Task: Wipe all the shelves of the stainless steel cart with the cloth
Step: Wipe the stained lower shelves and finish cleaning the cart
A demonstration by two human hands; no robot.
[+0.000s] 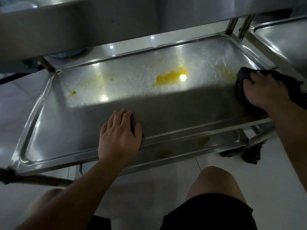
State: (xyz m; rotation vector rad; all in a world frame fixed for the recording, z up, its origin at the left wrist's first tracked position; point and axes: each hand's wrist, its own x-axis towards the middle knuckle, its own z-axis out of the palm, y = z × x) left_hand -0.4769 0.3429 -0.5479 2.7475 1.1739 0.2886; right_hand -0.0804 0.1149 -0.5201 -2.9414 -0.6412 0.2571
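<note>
Our right hand (265, 90) presses flat on the dark cloth (244, 75) at the shelf's (49, 127) right end, our left hand (119, 131) rests open-fingered on its near rim, yellow smears (171, 77) mid-shelf.

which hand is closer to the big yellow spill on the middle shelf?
Right, by a modest margin. The right hand presses the cloth at the shelf's right end, level with the spill. The left hand rests flat on the shelf's near edge, nearer the camera than the spill.

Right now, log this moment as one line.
shelf: yellow stains unwiped | right hand: pressing cloth, right end | left hand: flat on shelf
</note>
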